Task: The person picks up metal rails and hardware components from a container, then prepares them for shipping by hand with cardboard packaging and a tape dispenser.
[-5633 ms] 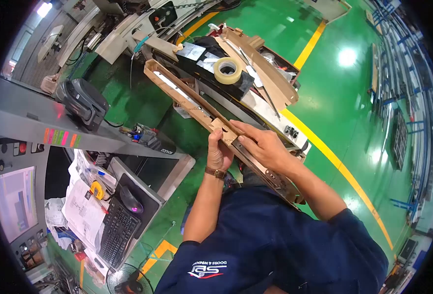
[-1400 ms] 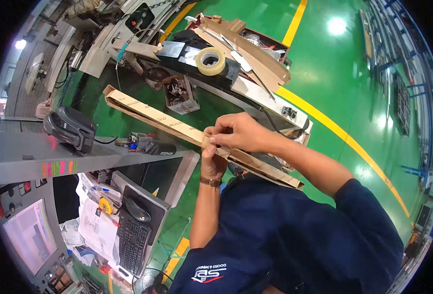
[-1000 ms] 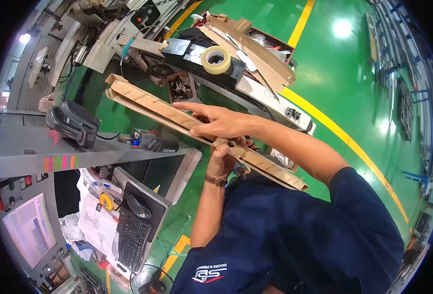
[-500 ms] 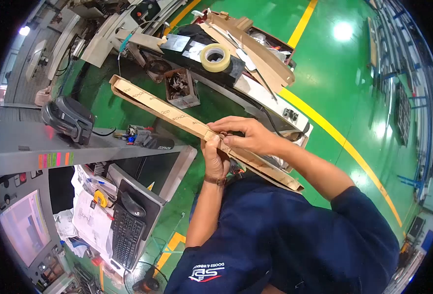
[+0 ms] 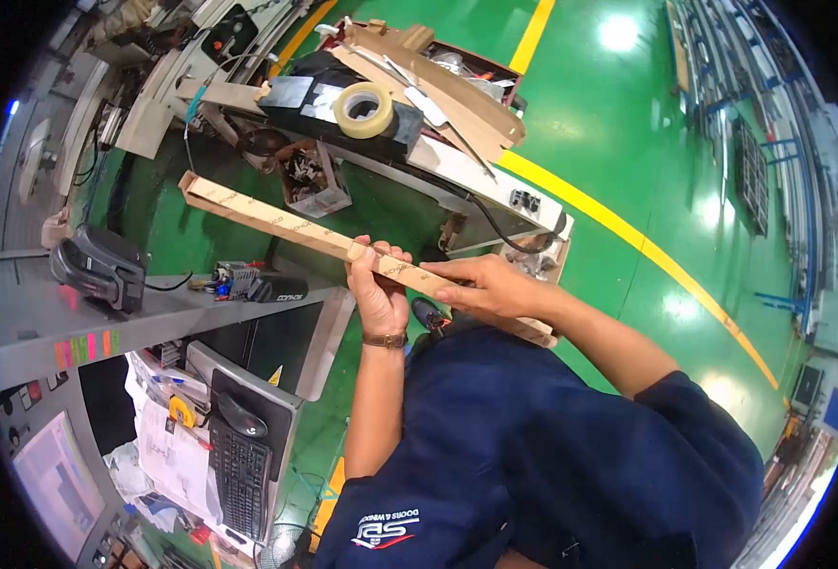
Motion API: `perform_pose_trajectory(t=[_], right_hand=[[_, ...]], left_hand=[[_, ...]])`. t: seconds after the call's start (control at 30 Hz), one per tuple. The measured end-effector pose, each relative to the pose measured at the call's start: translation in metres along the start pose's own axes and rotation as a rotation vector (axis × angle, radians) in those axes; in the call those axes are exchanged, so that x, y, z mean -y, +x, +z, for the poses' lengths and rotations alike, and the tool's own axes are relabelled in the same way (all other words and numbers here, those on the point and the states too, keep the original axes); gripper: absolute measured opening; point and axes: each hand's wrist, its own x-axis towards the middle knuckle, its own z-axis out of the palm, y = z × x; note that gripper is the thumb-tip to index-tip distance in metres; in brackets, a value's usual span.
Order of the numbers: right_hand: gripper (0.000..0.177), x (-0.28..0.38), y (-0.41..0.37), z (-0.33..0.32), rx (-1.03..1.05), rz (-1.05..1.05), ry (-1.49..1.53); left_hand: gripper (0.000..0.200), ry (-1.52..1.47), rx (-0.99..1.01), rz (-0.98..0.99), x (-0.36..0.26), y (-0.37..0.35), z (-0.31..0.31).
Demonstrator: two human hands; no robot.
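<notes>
A long, narrow cardboard box [image 5: 291, 226] with printed lettering runs slantwise in front of my body. My left hand [image 5: 379, 289], with a watch on its wrist, is wrapped round the middle of the box from below, thumb on top. Further toward the near end, my right hand [image 5: 490, 286] grips the box with its thumb on the upper face and its fingers over the far edge. Part of the near end is hidden under my right hand and forearm.
On a bench beyond the box lie a tape roll [image 5: 363, 110] and cardboard pieces [image 5: 438, 81]. A small bin of scraps [image 5: 313, 180] stands below. To the left are a grey desk [image 5: 20, 327], a label printer [image 5: 101, 266] and a keyboard [image 5: 240, 482].
My right hand has slid along the box toward its near end, away from my left hand. The open-looking flaps along the box now lie closed. The whole view has shifted slightly.
</notes>
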Motion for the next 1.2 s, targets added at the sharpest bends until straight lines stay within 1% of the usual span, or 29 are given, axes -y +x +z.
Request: perform_pose_trajectory(t=[0.07, 0.1, 0.13, 0.2, 0.23, 0.3, 0.33, 0.37, 0.47, 0.5, 0.6, 0.63, 0.67, 0.73, 0.77, 0.8, 0.83, 0.87, 0.93, 0.97, 1.03, 1.07, 1.1, 1.13, 1.17, 1.2], right_hand=[[0.091, -0.002, -0.012, -0.002, 0.063, -0.015, 0.095], [0.099, -0.011, -0.023, 0.0, 0.082, -0.06, 0.032], [0.104, -0.018, -0.035, 0.001, 0.14, 0.0, 0.045], [0.099, -0.021, -0.049, 0.002, 0.107, 0.047, 0.131], [0.096, -0.018, -0.055, 0.0, 0.129, 0.095, 0.192], [0.09, -0.009, -0.07, -0.001, 0.173, 0.19, 0.324], [0.088, -0.01, -0.075, -0.001, 0.162, 0.188, 0.336], [0.085, -0.012, -0.082, 0.0, 0.151, 0.186, 0.349], [0.08, -0.029, -0.095, 0.007, 0.127, 0.174, 0.346], [0.079, -0.028, -0.1, 0.008, 0.135, 0.186, 0.331], [0.078, -0.034, -0.106, 0.006, 0.199, 0.179, 0.302], [0.079, -0.037, -0.107, 0.005, 0.222, 0.164, 0.286], [0.079, -0.042, -0.108, 0.004, 0.245, 0.15, 0.268], [0.078, -0.061, -0.108, 0.001, 0.306, 0.104, 0.263], [0.078, -0.067, -0.109, -0.002, 0.345, 0.092, 0.248], [0.077, -0.073, -0.111, -0.006, 0.384, 0.083, 0.236], [0.076, -0.071, -0.115, -0.012, 0.421, 0.12, 0.299], [0.077, -0.077, -0.117, -0.016, 0.441, 0.103, 0.288], [0.077, -0.093, -0.124, -0.027, 0.477, 0.078, 0.278], [0.075, -0.098, -0.13, -0.034, 0.465, 0.078, 0.252], [0.075, -0.094, -0.147, -0.054, 0.502, 0.142, 0.169], [0.075, -0.098, -0.16, -0.067, 0.51, 0.174, 0.119], [0.075, -0.115, -0.174, -0.074, 0.437, 0.086, 0.096], [0.076, -0.12, -0.193, -0.096, 0.379, 0.151, 0.067], [0.077, -0.12, -0.217, -0.127, 0.325, 0.22, 0.046], [0.078, -0.128, -0.239, -0.144, 0.278, 0.292, 0.028]], left_hand=[[0.03, -0.016, -0.017, -0.017, 0.003, -0.002, -0.003], [0.028, -0.068, -0.022, -0.031, 0.003, -0.001, -0.003], [0.026, -0.11, -0.041, -0.046, 0.003, -0.002, -0.005], [0.022, -0.071, -0.042, -0.048, 0.002, -0.008, -0.006], [0.022, -0.066, 0.0, -0.09, 0.004, -0.011, -0.011], [0.022, -0.027, 0.023, -0.178, 0.005, -0.021, -0.016], [0.022, -0.008, 0.035, -0.218, 0.005, -0.025, -0.018], [0.026, -0.028, 0.111, -0.273, 0.006, -0.028, -0.029], [0.035, 0.111, 0.051, -0.366, 0.0, -0.048, -0.027], [0.043, 0.143, 0.023, -0.373, -0.003, -0.055, -0.032], [0.053, 0.519, -0.204, -0.183, -0.014, -0.07, -0.057], [0.072, 0.676, -0.178, 0.003, -0.016, -0.078, -0.049], [0.093, 0.874, -0.217, 0.191, -0.017, -0.09, -0.039], [0.105, 1.407, -0.284, 0.598, -0.015, -0.107, -0.031], [0.107, 1.568, -0.157, 0.687, -0.016, -0.112, -0.019], [0.109, 1.726, -0.022, 0.77, -0.023, -0.119, 0.011], [0.098, 2.027, 0.151, 0.88, -0.025, -0.12, 0.04], [0.091, 2.02, 0.413, 0.621, -0.018, -0.112, 0.056], [0.081, 1.895, 0.91, 0.072, 0.006, -0.094, 0.083], [0.078, 1.848, 1.0, -0.253, 0.026, -0.083, 0.094], [0.074, 1.69, 1.154, -0.918, 0.071, -0.066, 0.11], [0.072, 1.662, 1.217, -0.846, 0.087, -0.067, 0.113], [0.071, 1.628, 1.279, -0.773, 0.098, -0.072, 0.109], [0.07, 1.586, 1.335, -0.711, 0.108, -0.077, 0.102], [0.065, 1.522, 1.33, -0.593, 0.121, -0.079, 0.089], [0.064, 1.544, 1.279, -0.609, 0.127, -0.084, 0.089]])
